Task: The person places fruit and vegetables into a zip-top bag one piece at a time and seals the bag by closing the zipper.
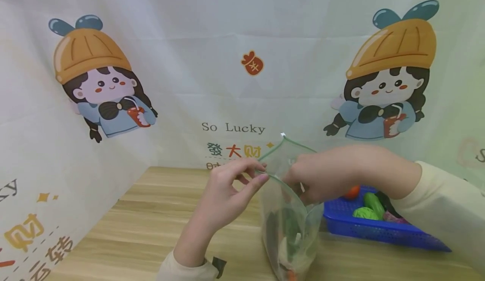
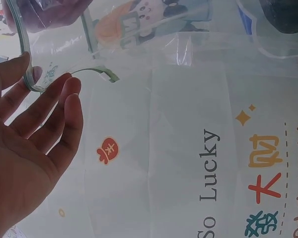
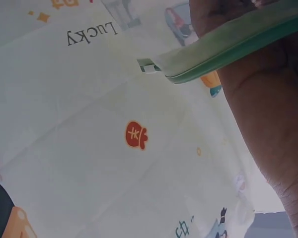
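Left fingers (image 1: 244,163) pinch the bag (image 1: 270,207) by its mouth; upright over worktop (image 1: 159,218), long axis running down beneath my right hand (image 1: 322,173), nearer its inside, whose grip I can't tell

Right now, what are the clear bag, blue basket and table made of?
The bag: probably thin, glossy plastic; light glints off it and shapes show through. The basket: likely stiff plastic, evenly blue with little holes. The table: wooden-looking streaks, maybe just printed.
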Available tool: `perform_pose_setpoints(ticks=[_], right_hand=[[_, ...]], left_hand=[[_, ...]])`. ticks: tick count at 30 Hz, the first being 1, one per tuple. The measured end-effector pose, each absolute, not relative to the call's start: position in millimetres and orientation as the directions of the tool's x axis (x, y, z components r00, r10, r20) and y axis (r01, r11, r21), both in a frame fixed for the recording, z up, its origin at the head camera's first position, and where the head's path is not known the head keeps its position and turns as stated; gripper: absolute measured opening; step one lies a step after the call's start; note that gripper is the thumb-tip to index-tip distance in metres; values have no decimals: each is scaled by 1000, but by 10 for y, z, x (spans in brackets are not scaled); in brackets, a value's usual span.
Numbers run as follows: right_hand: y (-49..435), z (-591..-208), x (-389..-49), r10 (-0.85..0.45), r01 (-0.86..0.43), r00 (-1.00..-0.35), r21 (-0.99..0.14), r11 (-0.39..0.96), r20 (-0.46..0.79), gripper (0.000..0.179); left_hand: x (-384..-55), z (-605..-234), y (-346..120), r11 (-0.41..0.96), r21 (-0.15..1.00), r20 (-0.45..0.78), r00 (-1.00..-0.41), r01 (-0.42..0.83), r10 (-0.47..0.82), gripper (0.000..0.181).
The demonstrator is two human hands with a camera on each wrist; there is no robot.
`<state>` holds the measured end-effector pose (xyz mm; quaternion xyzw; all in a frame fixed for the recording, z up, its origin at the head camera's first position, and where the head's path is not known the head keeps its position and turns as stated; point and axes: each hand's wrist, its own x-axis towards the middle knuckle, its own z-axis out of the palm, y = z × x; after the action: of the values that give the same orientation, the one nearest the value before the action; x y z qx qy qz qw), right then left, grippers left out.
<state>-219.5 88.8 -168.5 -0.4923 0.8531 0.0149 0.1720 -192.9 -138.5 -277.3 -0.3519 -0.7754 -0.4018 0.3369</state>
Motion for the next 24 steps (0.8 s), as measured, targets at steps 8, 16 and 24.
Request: perform_pose_setpoints(ticks=[8,16,24], right_hand=[[911,-1714,-2242,-833,-846,-462,-129,517,-303,18],[980,-1663,-2301,-846,-850,-480,-114,514,-231,12],[1082,-1660,-2445,-894,-888,-447,-100,448,-39,15]], left_hand=[[-1929,-2767,-1383,438,387,802,-531,811,274,9],[-1922,-2774,-1384,437,403,794,-544,804,270,8],[-1907,-2759,-1384,443,414,785,-558,795,269,8]])
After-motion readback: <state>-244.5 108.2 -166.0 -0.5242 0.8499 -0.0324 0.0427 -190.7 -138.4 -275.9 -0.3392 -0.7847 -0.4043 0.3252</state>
